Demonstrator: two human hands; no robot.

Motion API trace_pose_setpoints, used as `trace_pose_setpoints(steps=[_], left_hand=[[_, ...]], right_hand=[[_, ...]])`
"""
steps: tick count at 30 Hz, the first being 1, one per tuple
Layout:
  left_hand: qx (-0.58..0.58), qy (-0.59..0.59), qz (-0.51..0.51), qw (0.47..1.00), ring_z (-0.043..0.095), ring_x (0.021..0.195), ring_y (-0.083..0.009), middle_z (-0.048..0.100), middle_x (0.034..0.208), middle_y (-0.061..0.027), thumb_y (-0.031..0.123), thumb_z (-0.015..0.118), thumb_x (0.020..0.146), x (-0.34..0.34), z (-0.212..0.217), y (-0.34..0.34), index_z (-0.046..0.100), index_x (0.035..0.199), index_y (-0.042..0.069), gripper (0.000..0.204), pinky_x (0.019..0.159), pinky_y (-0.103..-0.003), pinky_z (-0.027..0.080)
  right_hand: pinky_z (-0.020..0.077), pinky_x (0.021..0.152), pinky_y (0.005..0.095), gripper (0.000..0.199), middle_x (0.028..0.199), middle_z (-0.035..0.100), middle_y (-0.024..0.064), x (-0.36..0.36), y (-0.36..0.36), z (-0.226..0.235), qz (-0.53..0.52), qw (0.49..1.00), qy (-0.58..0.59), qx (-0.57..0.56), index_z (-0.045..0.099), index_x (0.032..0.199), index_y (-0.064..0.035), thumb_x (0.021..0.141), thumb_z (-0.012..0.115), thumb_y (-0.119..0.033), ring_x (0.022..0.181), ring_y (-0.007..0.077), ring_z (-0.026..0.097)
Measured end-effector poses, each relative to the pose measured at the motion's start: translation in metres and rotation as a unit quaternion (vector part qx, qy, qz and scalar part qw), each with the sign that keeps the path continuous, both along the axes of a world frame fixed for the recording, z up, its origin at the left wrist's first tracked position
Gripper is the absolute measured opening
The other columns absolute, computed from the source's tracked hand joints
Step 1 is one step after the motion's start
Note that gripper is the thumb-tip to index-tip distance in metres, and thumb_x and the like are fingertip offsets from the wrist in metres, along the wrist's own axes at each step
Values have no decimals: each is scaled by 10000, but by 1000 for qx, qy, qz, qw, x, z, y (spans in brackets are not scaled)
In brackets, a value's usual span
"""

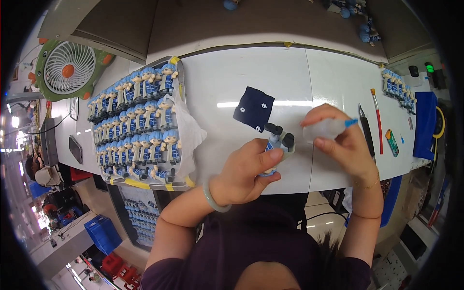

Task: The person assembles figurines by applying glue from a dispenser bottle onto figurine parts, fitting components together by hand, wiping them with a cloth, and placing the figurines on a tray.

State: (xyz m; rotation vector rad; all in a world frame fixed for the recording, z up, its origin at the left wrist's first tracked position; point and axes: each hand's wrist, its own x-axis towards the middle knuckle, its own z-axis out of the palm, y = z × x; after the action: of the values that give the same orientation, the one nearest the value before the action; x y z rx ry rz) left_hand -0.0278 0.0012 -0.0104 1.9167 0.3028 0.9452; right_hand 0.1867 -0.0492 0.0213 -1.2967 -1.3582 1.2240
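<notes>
My left hand (244, 166) is closed around a small figurine (277, 139), tipped so that its black shoes point up and away from me; the fingers cover much of its body. Just to the right, my right hand (347, 147) grips a translucent squeeze bottle (321, 129) between thumb and fingers. The bottle's blue tip points right, away from the figurine, and the two do not touch. Beyond the figurine, a dark navy cloth (253, 107) with small white motifs lies flat on the white table (217, 77).
At left, a tray (140, 185) edged with yellow tape holds rows of blue-haired figurines (137, 113). A green fan (67, 70) stands behind it. On the right lie a black pointed tool (366, 130), a red-handled brush (378, 123), a small green box (392, 142) and more figurines (398, 89).
</notes>
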Motion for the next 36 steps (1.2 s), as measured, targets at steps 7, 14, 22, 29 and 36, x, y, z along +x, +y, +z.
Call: trace_pose_setpoints(steps=[7,14,22,29,36], left_hand=[[31,35,-42,998,463,691,-187,482,895,-161,24,552,798,0,3,6,189,1301,149,633,590,-289,396],[-184,-47,-14,982,480,677,-174,472,887,-147,92,580,796,4,-1,1,144,1292,156,663,579,-273,397],[-494,-78,-132,856,508,737,-151,487,941,-139,65,619,767,1,7,8,312,1111,96,462,671,-280,434],[-470,-57,-140,870,504,753,-106,523,890,-101,68,698,709,-2,1,12,338,1081,78,519,675,-237,428],[-441,-56,-122,887,491,781,-89,526,894,-60,80,704,708,-2,-1,8,343,1107,73,537,689,-227,415]], right_hand=[[407,797,296,344,935,547,100,0,-2,-1,19,988,-123,89,572,950,-32,610,558,20,889,233,523],[446,754,305,371,910,574,109,-4,-5,-7,-33,976,-178,120,568,955,-30,592,560,46,842,251,561],[451,732,309,363,893,581,111,-5,-3,-11,-40,974,-189,119,563,933,-29,577,579,41,815,271,561],[450,722,311,359,881,581,109,-6,-3,-12,-42,974,-192,117,568,917,-26,564,587,35,807,268,561],[452,708,299,345,873,583,108,-7,-3,-12,-50,975,-186,107,573,904,-20,566,592,48,797,259,569]])
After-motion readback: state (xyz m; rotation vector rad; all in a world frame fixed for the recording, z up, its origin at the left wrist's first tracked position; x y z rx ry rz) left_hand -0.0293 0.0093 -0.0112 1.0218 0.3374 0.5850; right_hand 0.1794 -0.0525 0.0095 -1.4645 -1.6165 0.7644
